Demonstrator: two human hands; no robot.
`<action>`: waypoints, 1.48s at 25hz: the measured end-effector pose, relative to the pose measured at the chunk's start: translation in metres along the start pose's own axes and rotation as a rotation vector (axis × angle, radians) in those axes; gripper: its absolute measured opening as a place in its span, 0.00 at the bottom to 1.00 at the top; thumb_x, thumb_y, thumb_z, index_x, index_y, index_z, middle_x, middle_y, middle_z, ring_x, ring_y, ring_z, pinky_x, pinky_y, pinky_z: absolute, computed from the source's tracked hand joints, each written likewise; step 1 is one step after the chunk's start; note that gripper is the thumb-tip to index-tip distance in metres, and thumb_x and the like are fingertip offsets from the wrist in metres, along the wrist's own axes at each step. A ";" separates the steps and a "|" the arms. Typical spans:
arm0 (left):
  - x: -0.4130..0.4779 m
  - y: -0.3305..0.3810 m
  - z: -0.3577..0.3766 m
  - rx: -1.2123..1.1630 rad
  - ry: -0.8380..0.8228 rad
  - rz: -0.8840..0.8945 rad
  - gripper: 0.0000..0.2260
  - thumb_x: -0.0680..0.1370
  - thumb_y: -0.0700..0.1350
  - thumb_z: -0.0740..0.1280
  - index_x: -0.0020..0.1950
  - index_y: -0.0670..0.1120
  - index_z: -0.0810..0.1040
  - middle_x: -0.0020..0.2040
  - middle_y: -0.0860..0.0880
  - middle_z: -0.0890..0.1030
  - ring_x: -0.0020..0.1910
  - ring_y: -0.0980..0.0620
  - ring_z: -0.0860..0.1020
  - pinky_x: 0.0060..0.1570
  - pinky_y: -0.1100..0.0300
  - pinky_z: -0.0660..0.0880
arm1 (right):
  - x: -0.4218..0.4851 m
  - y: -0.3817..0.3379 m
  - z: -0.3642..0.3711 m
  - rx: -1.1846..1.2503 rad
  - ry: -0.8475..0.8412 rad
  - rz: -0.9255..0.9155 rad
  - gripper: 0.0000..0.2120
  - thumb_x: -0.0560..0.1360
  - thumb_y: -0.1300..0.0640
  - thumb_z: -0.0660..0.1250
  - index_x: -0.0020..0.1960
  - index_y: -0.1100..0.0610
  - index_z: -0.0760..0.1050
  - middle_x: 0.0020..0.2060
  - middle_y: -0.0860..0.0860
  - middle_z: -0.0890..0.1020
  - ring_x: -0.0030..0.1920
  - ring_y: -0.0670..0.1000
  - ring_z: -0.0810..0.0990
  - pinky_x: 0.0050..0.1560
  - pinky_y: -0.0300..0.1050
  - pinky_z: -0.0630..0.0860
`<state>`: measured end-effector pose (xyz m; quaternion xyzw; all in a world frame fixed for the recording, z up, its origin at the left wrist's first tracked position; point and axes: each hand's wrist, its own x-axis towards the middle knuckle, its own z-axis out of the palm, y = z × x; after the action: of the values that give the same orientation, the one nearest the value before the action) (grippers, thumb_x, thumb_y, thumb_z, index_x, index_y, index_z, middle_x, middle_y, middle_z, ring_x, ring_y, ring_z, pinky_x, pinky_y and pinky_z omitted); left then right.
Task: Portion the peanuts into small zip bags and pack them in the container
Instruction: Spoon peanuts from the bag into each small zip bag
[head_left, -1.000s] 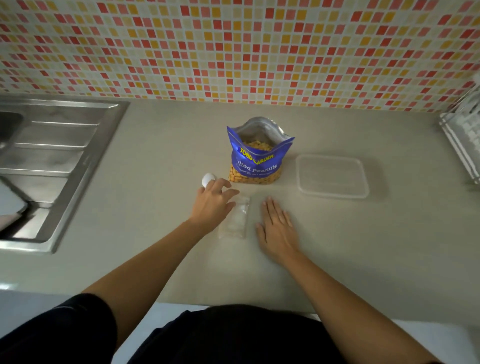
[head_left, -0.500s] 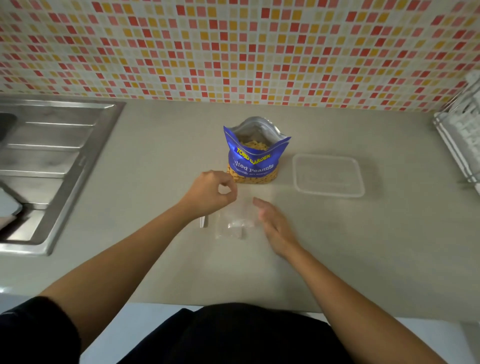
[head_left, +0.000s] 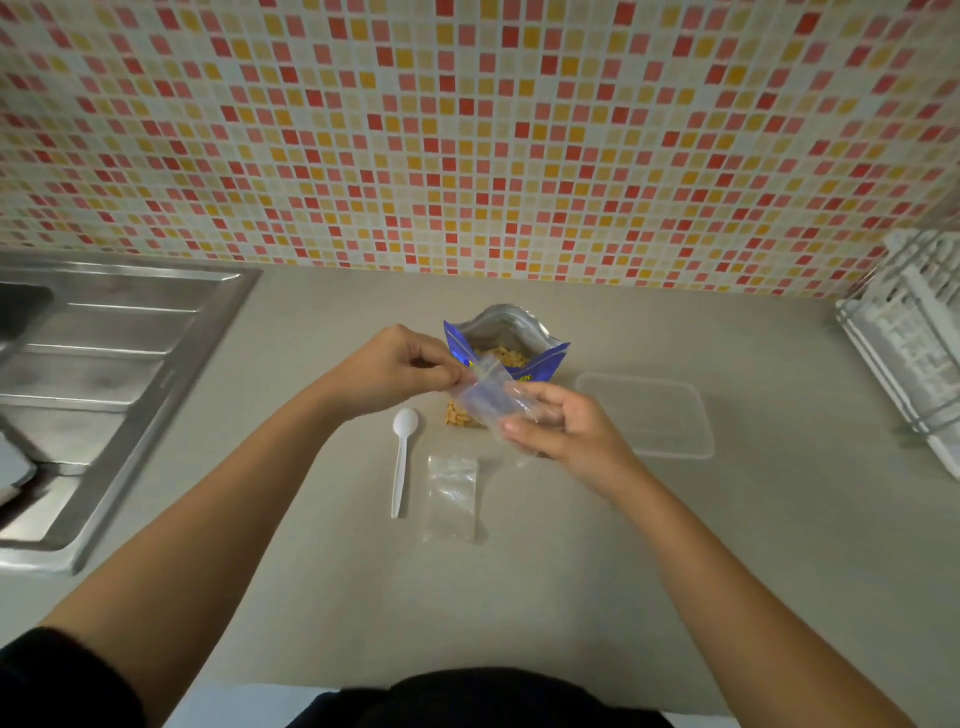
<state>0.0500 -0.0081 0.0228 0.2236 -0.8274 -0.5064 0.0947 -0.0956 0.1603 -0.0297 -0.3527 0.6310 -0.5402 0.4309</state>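
Note:
A blue foil peanut bag (head_left: 540, 358) stands open at the middle of the counter, with peanuts showing inside. In front of it I hold a small clear zip bag (head_left: 485, 397) in the air. My left hand (head_left: 395, 371) pinches its top edge. My right hand (head_left: 558, 423) grips its lower part with curled fingers. A flat stack of clear zip bags (head_left: 451, 498) lies on the counter below my hands. A white plastic spoon (head_left: 401, 457) lies just left of that stack. A clear rectangular container (head_left: 649, 415) sits to the right of the peanut bag.
A steel sink with a drainboard (head_left: 114, 384) fills the left side. A white dish rack (head_left: 914, 353) stands at the right edge. A mosaic tile wall (head_left: 467, 130) rises behind the beige counter (head_left: 519, 597).
Both hands rose off the counter with one zip bag taken from the stack. The spoon, earlier under my left hand, now lies uncovered. The head camera tilted up.

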 end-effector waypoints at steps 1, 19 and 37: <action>0.002 0.002 0.000 -0.009 0.014 -0.002 0.07 0.73 0.38 0.69 0.41 0.49 0.84 0.37 0.55 0.84 0.40 0.58 0.81 0.47 0.66 0.77 | 0.002 -0.002 -0.003 -0.017 -0.003 -0.005 0.18 0.71 0.61 0.71 0.59 0.49 0.75 0.45 0.51 0.85 0.47 0.48 0.83 0.54 0.45 0.78; 0.037 0.010 0.002 0.046 0.145 -0.081 0.05 0.75 0.39 0.66 0.44 0.45 0.82 0.36 0.49 0.82 0.31 0.63 0.77 0.31 0.73 0.71 | 0.021 -0.014 -0.027 -0.022 0.118 -0.145 0.17 0.72 0.65 0.69 0.56 0.47 0.73 0.40 0.47 0.84 0.42 0.43 0.81 0.44 0.33 0.75; 0.041 0.027 0.004 0.031 0.123 -0.064 0.06 0.72 0.37 0.68 0.43 0.41 0.85 0.36 0.44 0.84 0.30 0.61 0.78 0.29 0.74 0.70 | 0.036 -0.035 0.007 -0.891 0.384 -0.475 0.35 0.64 0.45 0.75 0.66 0.57 0.69 0.59 0.52 0.77 0.58 0.53 0.74 0.58 0.42 0.69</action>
<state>0.0046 -0.0139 0.0414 0.2821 -0.8203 -0.4814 0.1257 -0.1038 0.1189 -0.0010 -0.5293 0.7692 -0.3576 -0.0174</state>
